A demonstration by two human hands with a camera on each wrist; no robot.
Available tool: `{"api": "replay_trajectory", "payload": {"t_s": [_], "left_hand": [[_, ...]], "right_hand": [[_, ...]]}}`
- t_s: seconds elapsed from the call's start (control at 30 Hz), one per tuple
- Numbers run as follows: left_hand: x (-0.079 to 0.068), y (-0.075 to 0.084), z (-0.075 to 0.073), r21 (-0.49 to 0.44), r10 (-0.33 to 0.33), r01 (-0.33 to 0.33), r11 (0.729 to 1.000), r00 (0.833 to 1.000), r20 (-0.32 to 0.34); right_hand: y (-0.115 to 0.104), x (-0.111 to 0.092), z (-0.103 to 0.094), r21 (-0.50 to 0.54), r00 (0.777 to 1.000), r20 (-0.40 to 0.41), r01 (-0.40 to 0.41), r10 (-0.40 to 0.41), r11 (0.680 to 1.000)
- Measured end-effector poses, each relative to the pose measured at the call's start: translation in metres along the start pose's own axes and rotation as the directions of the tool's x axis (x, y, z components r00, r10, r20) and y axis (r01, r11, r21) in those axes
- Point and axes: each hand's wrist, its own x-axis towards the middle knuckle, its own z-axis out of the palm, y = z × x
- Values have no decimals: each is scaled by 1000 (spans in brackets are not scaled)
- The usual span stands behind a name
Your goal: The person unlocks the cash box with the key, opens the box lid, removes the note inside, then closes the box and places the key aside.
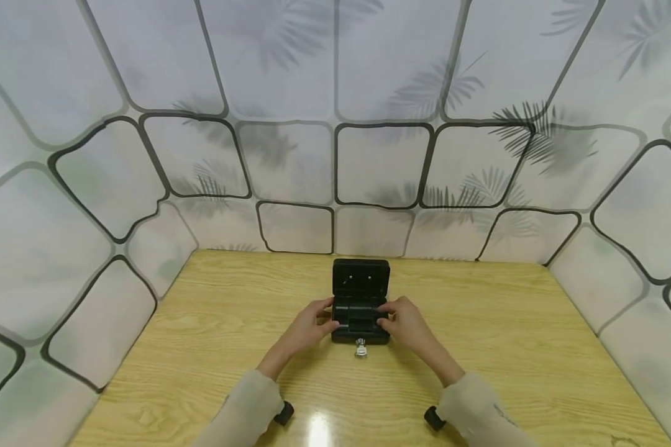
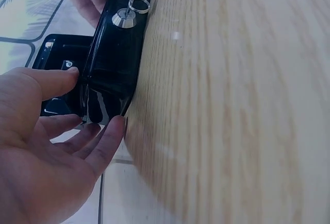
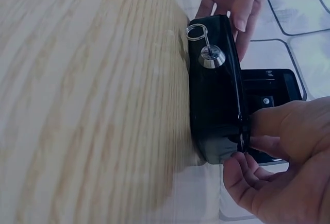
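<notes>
A small black cash box stands on the table with its lid raised at the back. Inside lies a black tray with compartments. A silver lock sits in the front wall, with a key and its ring hanging from it. My left hand holds the box's left side, thumb at the top rim and fingers along the outer wall. On the right side, my right hand pinches the rim, its thumb reaching over the inside and its curled fingers outside; the thumb's tip is hidden in the right wrist view.
The light wood-grain table extends to both sides of the box. Behind and beside it hangs a pale sheet with dark rounded outlines and leaf prints. Dark bands show at both sleeve cuffs.
</notes>
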Motion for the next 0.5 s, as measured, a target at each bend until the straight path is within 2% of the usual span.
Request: {"api": "replay_trajectory", "payload": {"t_s": [0.33, 0.5], "left_hand": [[3, -1, 1, 34, 12, -12, 999, 1000, 8], [3, -2, 1, 27, 3, -3, 1000, 1000, 16]], "right_hand": [[-4, 4, 4, -107, 998, -54, 38, -44, 994], [-5, 7, 6, -126, 998, -63, 19, -27, 992]]}}
